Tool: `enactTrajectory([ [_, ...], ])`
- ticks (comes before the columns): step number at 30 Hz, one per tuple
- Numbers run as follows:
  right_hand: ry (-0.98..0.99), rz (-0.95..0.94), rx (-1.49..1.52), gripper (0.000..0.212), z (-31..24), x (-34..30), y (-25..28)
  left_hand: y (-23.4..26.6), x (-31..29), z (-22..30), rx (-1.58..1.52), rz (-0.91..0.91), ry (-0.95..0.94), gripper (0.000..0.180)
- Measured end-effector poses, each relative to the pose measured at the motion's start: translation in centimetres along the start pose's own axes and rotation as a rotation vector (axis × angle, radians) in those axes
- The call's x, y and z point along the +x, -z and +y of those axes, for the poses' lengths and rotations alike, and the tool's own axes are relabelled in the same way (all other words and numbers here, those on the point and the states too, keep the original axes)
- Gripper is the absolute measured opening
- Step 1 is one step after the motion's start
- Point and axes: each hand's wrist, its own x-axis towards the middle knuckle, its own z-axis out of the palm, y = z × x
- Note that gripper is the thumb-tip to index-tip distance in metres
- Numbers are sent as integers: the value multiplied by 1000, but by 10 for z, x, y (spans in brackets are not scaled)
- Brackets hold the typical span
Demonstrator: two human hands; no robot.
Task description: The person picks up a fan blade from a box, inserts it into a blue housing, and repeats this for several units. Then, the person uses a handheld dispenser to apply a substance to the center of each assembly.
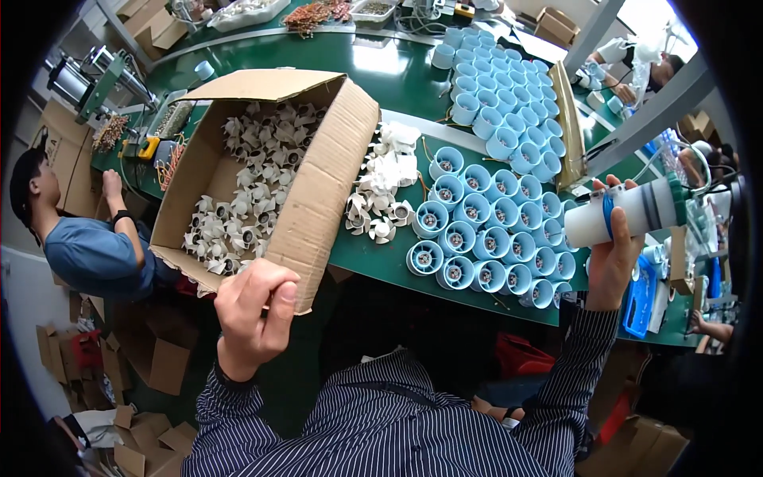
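My left hand (256, 316) is closed at the near corner of a tilted open cardboard box (338, 167), fingers curled over its edge. Inside the box lie many loose off-white fan impellers (254, 183). On the right, my right hand (610, 254) is wrapped round a white cylinder (648, 208) with dark bands, a blue strip and a dark green end. To its left stand rows of light blue cup-shaped housings (493, 215). The nearer ones show motor parts inside. Between box and housings, more impellers (381, 215) lie in a loose pile on the green table.
A green worktable (358, 71) spans the front. A cardboard strip (568, 119) borders the housings on the right. A metal post (668, 103) slants nearby. A press (95, 79) stands far left. One person (95, 246) is at the left, others far right. Cardboard boxes (155, 441) are on the floor.
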Motion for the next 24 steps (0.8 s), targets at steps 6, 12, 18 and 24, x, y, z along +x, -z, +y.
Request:
enactTrajectory([
  [6, 45, 4, 19, 64, 6, -4, 3, 56, 30, -21, 245, -68, 179, 12],
  [12, 302, 284, -129, 57, 16, -6, 25, 88, 50, -93, 367, -243, 374, 30],
  [18, 292, 428, -234, 56, 40, -9, 81, 88, 55, -153, 464, -475, 411, 48],
  [24, 292, 555, -338, 54, 32, -21, 77, 75, 102, -199, 471, -589, 471, 69],
])
